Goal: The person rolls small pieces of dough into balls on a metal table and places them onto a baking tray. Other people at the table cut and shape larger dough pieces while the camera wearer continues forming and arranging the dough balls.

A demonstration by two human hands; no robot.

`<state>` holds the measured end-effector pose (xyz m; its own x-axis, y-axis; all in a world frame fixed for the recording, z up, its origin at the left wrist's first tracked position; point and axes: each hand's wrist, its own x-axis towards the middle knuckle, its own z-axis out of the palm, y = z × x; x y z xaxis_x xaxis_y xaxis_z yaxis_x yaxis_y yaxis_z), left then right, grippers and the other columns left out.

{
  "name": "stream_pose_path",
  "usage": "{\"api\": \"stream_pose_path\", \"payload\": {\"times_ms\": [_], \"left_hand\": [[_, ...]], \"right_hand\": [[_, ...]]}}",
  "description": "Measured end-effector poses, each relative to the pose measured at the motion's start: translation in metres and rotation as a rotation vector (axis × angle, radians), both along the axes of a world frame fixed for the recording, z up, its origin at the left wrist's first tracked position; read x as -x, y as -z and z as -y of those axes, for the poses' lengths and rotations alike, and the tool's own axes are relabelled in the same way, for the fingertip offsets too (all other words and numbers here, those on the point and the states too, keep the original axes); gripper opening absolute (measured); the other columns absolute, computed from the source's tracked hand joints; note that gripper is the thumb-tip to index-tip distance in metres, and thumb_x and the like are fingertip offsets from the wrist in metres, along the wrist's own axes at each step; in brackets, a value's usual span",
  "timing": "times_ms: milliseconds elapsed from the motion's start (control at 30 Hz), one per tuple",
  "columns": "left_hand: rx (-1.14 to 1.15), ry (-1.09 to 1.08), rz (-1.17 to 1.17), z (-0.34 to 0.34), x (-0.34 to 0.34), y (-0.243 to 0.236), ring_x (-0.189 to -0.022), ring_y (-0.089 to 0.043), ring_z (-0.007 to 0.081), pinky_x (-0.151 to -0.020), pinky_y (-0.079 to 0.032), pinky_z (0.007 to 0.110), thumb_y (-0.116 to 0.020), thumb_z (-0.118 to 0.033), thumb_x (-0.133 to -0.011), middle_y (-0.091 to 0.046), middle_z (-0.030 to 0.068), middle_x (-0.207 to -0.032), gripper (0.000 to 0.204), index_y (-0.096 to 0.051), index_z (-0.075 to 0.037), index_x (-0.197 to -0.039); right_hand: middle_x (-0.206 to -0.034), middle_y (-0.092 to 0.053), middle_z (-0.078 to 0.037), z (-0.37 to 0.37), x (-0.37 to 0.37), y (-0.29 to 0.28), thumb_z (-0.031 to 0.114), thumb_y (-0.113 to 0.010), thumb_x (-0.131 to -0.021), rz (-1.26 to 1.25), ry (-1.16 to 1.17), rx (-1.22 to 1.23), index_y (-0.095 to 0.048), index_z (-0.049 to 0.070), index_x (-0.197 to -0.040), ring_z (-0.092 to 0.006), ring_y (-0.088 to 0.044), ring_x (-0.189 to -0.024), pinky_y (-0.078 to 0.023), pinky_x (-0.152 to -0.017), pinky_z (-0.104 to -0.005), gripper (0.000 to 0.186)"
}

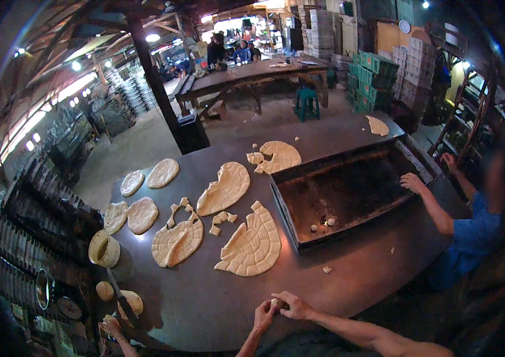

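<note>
My left hand (pixel 263 315) and my right hand (pixel 295 307) meet over the near edge of the metal table. Between their closed fingers is a small lump of dough (pixel 277 303), partly covered. Ahead of them lie flat dough rounds scored into small pieces, among them a cut-away round (pixel 254 244) and a folded one (pixel 176 241). Several loose dough pieces (pixel 222 220) are scattered between them. To the right of these, a large dark baking tray (pixel 347 196) holds a few small dough balls (pixel 313 228) in its near left corner.
A co-worker in a blue shirt (pixel 475 235) reaches over the tray's right side. Another person's hand (pixel 109 326) is at the lower left, near a knife (pixel 120 293) and a tub (pixel 104 249). Unscored dough rounds (pixel 142 215) lie at the left. Green crates (pixel 376 80) stand behind.
</note>
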<state>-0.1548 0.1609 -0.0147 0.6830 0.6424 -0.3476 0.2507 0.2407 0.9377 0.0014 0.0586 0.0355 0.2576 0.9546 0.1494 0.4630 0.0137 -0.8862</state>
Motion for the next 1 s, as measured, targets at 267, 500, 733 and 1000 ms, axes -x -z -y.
{"api": "stream_pose_path", "payload": {"times_ms": [267,500,733,1000], "left_hand": [[0.040,0.328,-0.088,-0.010,-0.003,-0.004,-0.105,-0.063,0.0144,-0.092,-0.051,0.033,-0.058,-0.040,-0.106,-0.072,0.0081,-0.115,0.048,-0.066,0.002,-0.128],[-0.038,0.561,-0.188,-0.007,0.001,-0.019,-0.104,-0.063,0.0152,-0.093,-0.050,0.034,-0.057,-0.035,-0.105,-0.073,0.0068,-0.113,0.042,-0.069,0.001,-0.124],[-0.002,0.633,-0.259,-0.004,0.006,-0.020,-0.106,-0.062,0.0162,-0.095,-0.049,0.035,-0.055,-0.036,-0.105,-0.072,0.0069,-0.115,0.043,-0.069,-0.002,-0.127],[0.060,0.764,-0.284,-0.014,0.007,-0.023,-0.105,-0.059,0.0144,-0.093,-0.048,0.033,-0.056,-0.038,-0.106,-0.070,0.0066,-0.114,0.046,-0.065,-0.001,-0.132]], "right_hand": [[-0.115,-0.064,-0.015,0.013,-0.013,0.006,0.006,-0.073,-0.086,0.060,-0.082,0.095,-0.066,0.010,-0.131,-0.0357,-0.065,-0.109,-0.054,-0.093,-0.0428,0.046],[-0.119,-0.065,-0.013,0.020,-0.014,0.013,0.009,-0.074,-0.087,0.109,-0.276,0.001,-0.066,0.010,-0.132,-0.0345,-0.066,-0.109,-0.055,-0.094,-0.0423,0.046],[-0.118,-0.066,-0.013,0.030,-0.014,0.022,0.014,-0.074,-0.091,0.160,-0.297,0.144,-0.068,0.014,-0.133,-0.0310,-0.066,-0.110,-0.055,-0.095,-0.0387,0.042],[-0.120,-0.066,-0.010,0.037,-0.019,0.010,0.012,-0.072,-0.091,0.137,-0.357,0.172,-0.068,0.012,-0.129,-0.0304,-0.067,-0.107,-0.056,-0.092,-0.0391,0.038]]}}
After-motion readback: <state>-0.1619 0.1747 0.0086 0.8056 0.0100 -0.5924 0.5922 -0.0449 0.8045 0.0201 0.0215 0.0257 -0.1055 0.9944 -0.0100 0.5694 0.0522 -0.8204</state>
